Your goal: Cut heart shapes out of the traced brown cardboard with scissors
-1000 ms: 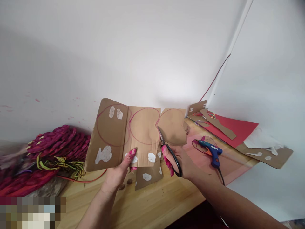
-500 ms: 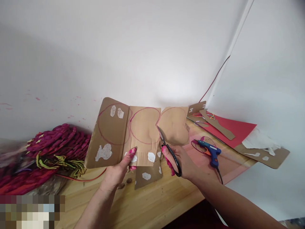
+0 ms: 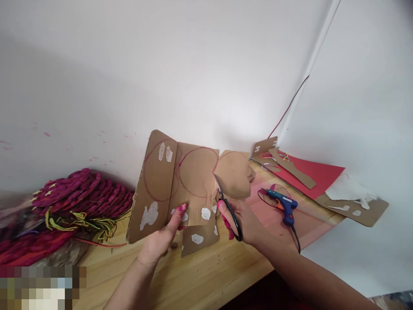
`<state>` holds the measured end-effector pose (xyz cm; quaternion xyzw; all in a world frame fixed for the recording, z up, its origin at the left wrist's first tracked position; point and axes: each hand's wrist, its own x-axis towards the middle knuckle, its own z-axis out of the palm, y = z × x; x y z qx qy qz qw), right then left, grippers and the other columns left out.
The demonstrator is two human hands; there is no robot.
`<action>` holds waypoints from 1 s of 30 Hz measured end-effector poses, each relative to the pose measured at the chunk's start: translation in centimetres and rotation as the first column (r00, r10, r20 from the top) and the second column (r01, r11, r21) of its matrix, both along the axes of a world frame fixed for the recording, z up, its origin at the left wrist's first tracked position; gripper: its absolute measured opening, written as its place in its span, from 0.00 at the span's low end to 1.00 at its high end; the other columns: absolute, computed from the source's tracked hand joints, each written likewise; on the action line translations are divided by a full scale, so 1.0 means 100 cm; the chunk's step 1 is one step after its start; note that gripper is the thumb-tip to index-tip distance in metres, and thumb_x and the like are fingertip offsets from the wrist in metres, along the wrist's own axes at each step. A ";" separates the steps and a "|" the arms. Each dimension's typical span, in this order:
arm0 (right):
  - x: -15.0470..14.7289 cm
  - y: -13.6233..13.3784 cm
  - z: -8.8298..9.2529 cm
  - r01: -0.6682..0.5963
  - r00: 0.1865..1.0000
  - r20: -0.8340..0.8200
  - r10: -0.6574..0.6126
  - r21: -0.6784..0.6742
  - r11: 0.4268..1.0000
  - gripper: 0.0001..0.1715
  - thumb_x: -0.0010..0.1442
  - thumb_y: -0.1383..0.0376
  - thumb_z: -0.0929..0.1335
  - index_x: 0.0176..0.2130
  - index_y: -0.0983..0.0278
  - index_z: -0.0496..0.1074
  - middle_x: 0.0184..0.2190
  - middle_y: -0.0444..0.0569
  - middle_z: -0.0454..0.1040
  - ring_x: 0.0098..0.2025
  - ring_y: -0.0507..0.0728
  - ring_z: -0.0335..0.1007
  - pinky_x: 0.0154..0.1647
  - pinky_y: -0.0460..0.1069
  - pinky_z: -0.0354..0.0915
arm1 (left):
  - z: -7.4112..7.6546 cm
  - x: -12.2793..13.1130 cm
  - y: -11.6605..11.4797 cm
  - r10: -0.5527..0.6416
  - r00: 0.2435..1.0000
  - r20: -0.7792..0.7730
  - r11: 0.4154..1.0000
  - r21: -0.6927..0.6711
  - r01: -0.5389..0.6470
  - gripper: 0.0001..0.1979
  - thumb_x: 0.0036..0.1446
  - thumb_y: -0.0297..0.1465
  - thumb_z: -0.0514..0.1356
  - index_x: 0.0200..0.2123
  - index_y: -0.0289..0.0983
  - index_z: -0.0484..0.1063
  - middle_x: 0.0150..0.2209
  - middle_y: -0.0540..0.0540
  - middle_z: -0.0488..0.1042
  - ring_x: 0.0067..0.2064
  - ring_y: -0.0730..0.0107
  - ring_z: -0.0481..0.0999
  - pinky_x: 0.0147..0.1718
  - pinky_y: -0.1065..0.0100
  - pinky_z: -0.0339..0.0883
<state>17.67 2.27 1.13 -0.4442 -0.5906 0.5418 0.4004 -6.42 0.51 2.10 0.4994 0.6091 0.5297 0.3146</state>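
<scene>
My left hand grips the lower edge of a folded brown cardboard sheet, thumb on the front face. Purple circles are drawn across the sheet, and white torn patches cling to it. In my right hand is a pair of black-handled scissors, fingers through the loops. The blades point up and left into a slit in the cardboard, between the middle circle and the partly cut circle on the right. Below the sheet lies a cardboard scrap with white patches.
On the wooden table at the right lie a blue glue gun, red paper and cardboard strips. A pile of magenta braided pieces with yellow-green strands fills the left. White wall stands behind.
The cardboard has turned, its left panel swinging right and folding further toward me. The right-hand cut portion has tilted and shifted slightly left. Both hands keep their hold.
</scene>
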 end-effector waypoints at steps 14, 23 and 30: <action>-0.001 0.005 -0.009 -0.003 0.999 -0.048 0.005 0.051 0.999 0.32 0.62 0.39 0.68 0.25 0.61 0.61 0.16 0.36 0.59 0.14 0.47 0.57 0.14 0.43 0.56 | 0.001 0.011 0.006 -0.008 0.944 0.331 0.995 -0.094 0.041 0.28 0.39 0.49 0.74 0.36 0.33 0.83 0.30 0.46 0.77 0.24 0.71 0.70 0.16 0.71 0.66; -0.006 0.009 -0.009 -0.013 0.998 -0.057 0.017 0.075 0.997 0.34 0.63 0.40 0.68 0.23 0.62 0.60 0.16 0.38 0.60 0.14 0.47 0.57 0.14 0.43 0.53 | -0.002 0.006 0.008 -0.048 0.918 0.394 0.992 -0.089 0.091 0.27 0.38 0.48 0.76 0.34 0.30 0.83 0.27 0.47 0.75 0.21 0.76 0.67 0.14 0.75 0.63; -0.014 0.012 -0.010 0.005 0.990 -0.144 0.001 0.042 0.999 0.31 0.62 0.43 0.70 0.23 0.62 0.61 0.16 0.38 0.61 0.14 0.47 0.57 0.14 0.42 0.56 | -0.007 0.004 0.008 -0.029 0.933 0.358 0.993 -0.096 0.067 0.26 0.40 0.48 0.75 0.33 0.31 0.82 0.29 0.45 0.75 0.23 0.73 0.69 0.15 0.74 0.64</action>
